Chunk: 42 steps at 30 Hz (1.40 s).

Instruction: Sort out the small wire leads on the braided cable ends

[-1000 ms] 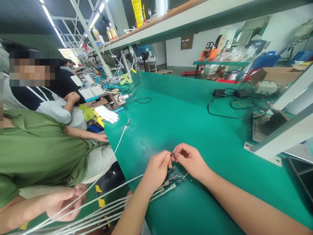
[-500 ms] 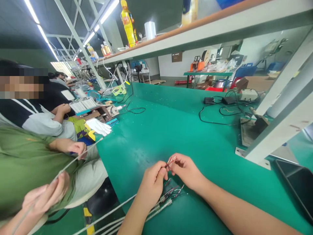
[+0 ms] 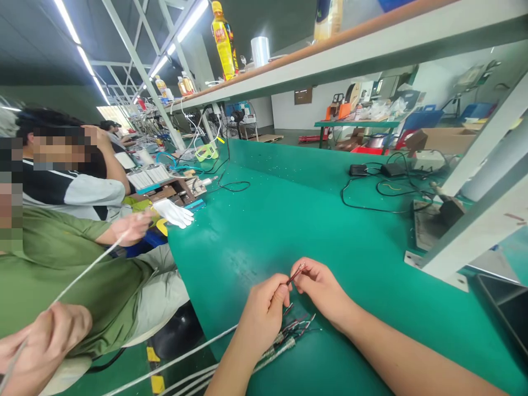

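Thin dark and reddish wires (image 3: 295,273) stretch between my two hands above the green table. My left hand (image 3: 268,302) is closed around the wires, thumb pressed against the fingers, and a pale cable runs off to the lower left from behind it. Close by on the right, my right hand (image 3: 317,279) pinches the wires near their tips. Below both hands lie several pale cables (image 3: 274,355) whose ends fan out into red, black, white and green wires (image 3: 303,325).
A person in green at left holds a pale cable (image 3: 88,268) beside the table (image 3: 264,220). White gloves (image 3: 174,213) lie at its left edge. Black adapters with cords (image 3: 358,170), a metal post (image 3: 474,220) and a black tray (image 3: 505,313) are on the right. A shelf (image 3: 289,71) crosses above.
The view has shifted slightly. The wires between my hands now look straighter and closer together. The person in green has moved their hands apart along the cable, and another person has raised an arm.
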### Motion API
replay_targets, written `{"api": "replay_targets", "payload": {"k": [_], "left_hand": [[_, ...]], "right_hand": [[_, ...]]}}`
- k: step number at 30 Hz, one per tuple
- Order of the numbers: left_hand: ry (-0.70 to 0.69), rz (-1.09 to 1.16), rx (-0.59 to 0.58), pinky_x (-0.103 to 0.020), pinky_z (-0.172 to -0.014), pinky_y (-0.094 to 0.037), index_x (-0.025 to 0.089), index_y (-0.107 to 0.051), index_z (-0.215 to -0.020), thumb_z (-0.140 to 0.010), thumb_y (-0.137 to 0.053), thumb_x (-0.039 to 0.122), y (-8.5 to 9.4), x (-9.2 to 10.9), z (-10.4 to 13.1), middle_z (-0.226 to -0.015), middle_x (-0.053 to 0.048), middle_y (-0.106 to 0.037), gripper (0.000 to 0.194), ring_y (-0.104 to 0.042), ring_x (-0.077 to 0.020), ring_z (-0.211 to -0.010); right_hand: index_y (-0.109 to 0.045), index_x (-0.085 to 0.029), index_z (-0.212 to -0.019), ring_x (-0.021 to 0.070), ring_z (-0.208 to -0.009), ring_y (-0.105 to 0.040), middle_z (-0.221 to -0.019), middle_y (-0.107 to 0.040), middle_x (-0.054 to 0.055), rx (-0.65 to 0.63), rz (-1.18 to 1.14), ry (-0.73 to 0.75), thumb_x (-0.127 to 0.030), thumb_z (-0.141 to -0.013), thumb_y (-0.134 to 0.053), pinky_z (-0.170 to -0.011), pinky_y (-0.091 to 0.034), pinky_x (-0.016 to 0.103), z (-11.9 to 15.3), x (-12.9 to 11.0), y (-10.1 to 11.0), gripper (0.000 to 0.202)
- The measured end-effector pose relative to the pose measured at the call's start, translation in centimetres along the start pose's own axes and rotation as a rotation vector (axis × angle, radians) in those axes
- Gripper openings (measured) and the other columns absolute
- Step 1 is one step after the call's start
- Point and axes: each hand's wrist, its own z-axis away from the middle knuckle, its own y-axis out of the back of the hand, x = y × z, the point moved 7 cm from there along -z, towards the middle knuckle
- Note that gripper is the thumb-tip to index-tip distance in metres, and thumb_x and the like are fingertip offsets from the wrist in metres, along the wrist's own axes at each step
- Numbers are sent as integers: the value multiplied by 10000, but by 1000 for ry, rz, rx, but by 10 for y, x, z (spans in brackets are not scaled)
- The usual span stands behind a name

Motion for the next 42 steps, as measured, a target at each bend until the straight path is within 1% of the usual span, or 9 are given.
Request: {"api": "replay_targets", "payload": {"k": [5,8,13,18,23,28,33,37,42], "left_hand": [[51,69,14,-232,-636,-350,194,-567,-873,-1018,-377,336,3,-6,-1,-634,36,-573,278,-509,-126,-614],[97,148,34,-228,-600,-335,191,-572,-894,-1017,-366,370,6,-13,-1,-631,25,-600,299,-469,-123,-581],[149,281,35,-215,-541,-295,200,-562,-913,-1024,-334,403,5,-23,-1,-618,27,-604,325,-401,-108,-529],[154,266,20,-214,-545,-303,201,-568,-911,-1022,-345,416,3,-21,0,-621,24,-609,329,-425,-113,-544],[140,186,-9,-230,-588,-323,197,-583,-896,-1024,-350,414,2,-15,0,-614,25,-612,342,-445,-120,-560],[166,248,-21,-226,-544,-287,199,-572,-909,-1023,-336,438,1,-21,1,-607,28,-597,354,-410,-118,-529],[174,274,-23,-229,-539,-279,198,-566,-919,-1021,-332,454,2,-24,0,-609,27,-584,362,-389,-119,-521],[162,244,-21,-237,-568,-307,192,-571,-910,-1024,-329,435,4,-20,0,-606,23,-587,361,-425,-127,-545],[111,116,-2,-244,-629,-356,193,-589,-910,-1020,-362,366,4,-14,1,-609,32,-606,306,-496,-130,-582]], "right_hand": [[-546,-204,-759,109,-574,-384,-627,-460,-49,169,-134,9,-217,-867,-521,-579,-318,262,-8,3,22,111],[-548,-209,-789,112,-599,-395,-682,-461,-39,216,-177,11,-312,-911,-536,-600,-340,266,-10,4,29,161],[-669,-201,-896,141,-666,-492,-757,-602,2,117,-46,10,-380,-817,-726,-649,-391,286,-4,0,13,203],[-655,-219,-849,178,-761,-576,-791,-657,14,-15,59,77,-443,-816,-721,-735,-453,322,-2,-3,-2,235],[-632,-211,-826,143,-675,-520,-743,-626,-8,-25,93,94,-404,-864,-681,-645,-421,280,-5,5,2,202],[-653,-202,-838,134,-658,-495,-720,-605,-17,-11,80,73,-385,-863,-690,-621,-400,267,-7,10,6,188],[-667,-204,-825,139,-678,-521,-798,-647,4,10,48,60,-414,-848,-702,-624,-406,275,-7,8,7,214],[-682,-204,-853,139,-635,-520,-761,-650,2,20,49,6,-446,-842,-694,-617,-414,286,-6,7,7,242],[-665,-197,-872,122,-619,-516,-772,-634,-6,59,59,15,-400,-871,-661,-608,-410,278,-7,7,11,203]]}}
